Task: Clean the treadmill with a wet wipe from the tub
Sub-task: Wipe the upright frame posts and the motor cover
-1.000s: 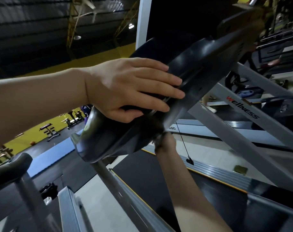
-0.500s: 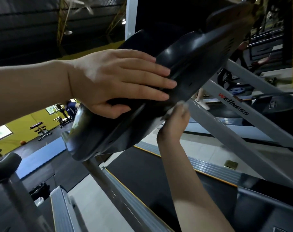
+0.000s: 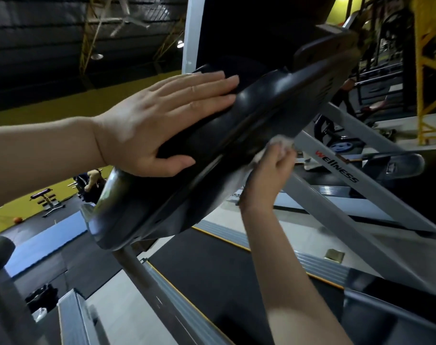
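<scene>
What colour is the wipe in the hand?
White. The wet wipe shows in the head view, bunched in the right hand under the console.

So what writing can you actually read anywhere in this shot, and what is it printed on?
"wellness", the first letter red and the rest dark, runs along the grey slanted upright of the treadmill, just beyond the right hand.
A few small printed characters on the pale frame panel just left of that hand: partly hidden and too blurred to read.
Nothing else legible.
</scene>
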